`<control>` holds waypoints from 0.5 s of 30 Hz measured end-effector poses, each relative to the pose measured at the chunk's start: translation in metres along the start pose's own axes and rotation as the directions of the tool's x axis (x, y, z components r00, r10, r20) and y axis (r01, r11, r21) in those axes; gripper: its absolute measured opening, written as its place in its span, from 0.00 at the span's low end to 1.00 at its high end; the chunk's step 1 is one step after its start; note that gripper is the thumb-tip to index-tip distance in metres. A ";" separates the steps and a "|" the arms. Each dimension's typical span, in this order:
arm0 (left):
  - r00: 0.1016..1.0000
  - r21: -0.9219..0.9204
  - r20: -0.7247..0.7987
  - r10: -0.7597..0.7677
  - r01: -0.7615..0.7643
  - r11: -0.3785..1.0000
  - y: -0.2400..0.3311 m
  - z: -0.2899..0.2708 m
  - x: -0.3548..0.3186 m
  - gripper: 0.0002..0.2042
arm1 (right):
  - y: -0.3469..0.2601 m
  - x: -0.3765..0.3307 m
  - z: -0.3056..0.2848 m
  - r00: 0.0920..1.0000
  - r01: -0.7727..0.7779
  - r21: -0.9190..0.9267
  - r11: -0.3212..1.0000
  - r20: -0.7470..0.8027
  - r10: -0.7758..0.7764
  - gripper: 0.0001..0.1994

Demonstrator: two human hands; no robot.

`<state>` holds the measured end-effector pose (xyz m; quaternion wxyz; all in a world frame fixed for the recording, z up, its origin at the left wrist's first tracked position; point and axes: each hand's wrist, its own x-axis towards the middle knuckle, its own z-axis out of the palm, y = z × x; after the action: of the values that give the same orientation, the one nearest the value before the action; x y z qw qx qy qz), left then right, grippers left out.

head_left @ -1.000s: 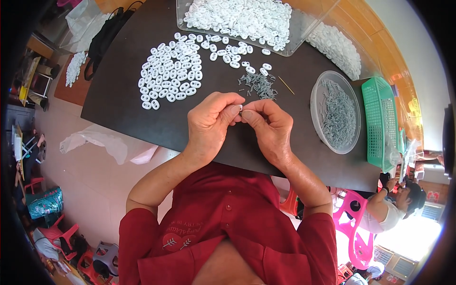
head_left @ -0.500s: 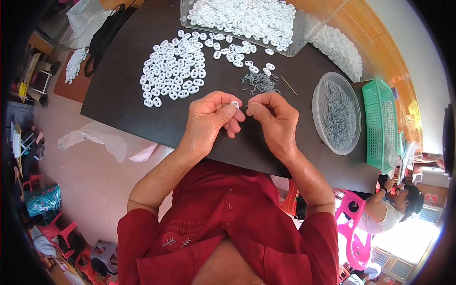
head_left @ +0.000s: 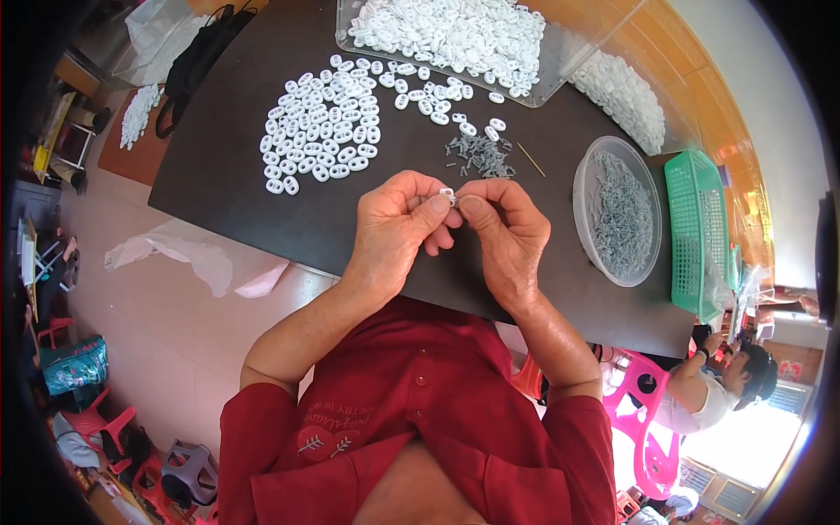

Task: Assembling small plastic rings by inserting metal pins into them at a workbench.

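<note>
Left hand (head_left: 395, 226) pinches white piece (head_left: 447, 192) over table (head_left: 219, 179), near grey pins (head_left: 483, 159); right hand (head_left: 507, 236) bunches fingertips beside it, can't tell if grasping anything. Piece could slip: tiny hold, crowded fingers. Careless sweep could scatter loose pins.

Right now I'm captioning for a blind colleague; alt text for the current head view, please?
A person's left hand pinches a small white piece, the right hand pinched close beside it, above a dark table. Beyond lie many white two-holed pieces and a heap of grey pins; a round tub of more stands to the right.
</note>
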<state>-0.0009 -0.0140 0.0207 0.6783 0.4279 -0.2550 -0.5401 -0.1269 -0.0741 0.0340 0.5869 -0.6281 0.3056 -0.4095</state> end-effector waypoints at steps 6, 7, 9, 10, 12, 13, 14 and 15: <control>1.000 -0.003 -0.009 0.021 -0.021 1.000 0.000 0.003 -0.002 0.05 | 0.000 -0.001 0.003 0.998 -0.020 0.020 1.000 -0.055 0.021 0.05; 1.000 -0.012 -0.007 0.025 -0.025 1.000 0.000 0.003 -0.002 0.05 | 0.000 -0.001 0.003 0.998 -0.020 0.020 1.000 -0.055 0.021 0.05; 1.000 -0.013 -0.010 0.027 -0.027 1.000 -0.001 0.003 -0.003 0.05 | -0.001 -0.002 0.004 0.998 -0.022 0.024 0.999 -0.054 0.024 0.05; 1.000 -0.012 -0.012 0.028 -0.029 1.000 -0.001 0.003 -0.003 0.05 | -0.001 -0.002 0.004 0.998 -0.023 0.023 0.999 -0.053 0.024 0.05; 0.999 -0.013 -0.016 0.035 -0.035 0.999 -0.002 0.003 -0.003 0.05 | 0.001 -0.002 0.004 0.998 -0.024 -0.005 1.000 -0.061 0.024 0.04; 0.999 -0.013 -0.018 0.042 -0.042 0.999 -0.003 0.004 -0.003 0.06 | 0.001 -0.002 0.004 0.998 -0.025 -0.005 1.000 -0.059 0.025 0.04; 0.999 -0.014 -0.020 0.042 -0.042 0.999 -0.003 0.004 -0.003 0.06 | 0.000 -0.002 0.004 0.998 -0.010 -0.017 1.000 -0.056 0.009 0.04; 0.998 -0.012 -0.023 0.055 -0.056 0.998 -0.004 0.004 -0.003 0.06 | 0.001 -0.002 0.005 0.999 0.006 -0.028 1.000 -0.053 -0.008 0.03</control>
<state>-0.0073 -0.0124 0.0196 0.6986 0.4227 -0.2556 -0.5177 -0.1236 -0.0704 0.0333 0.5682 -0.6262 0.3247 -0.4238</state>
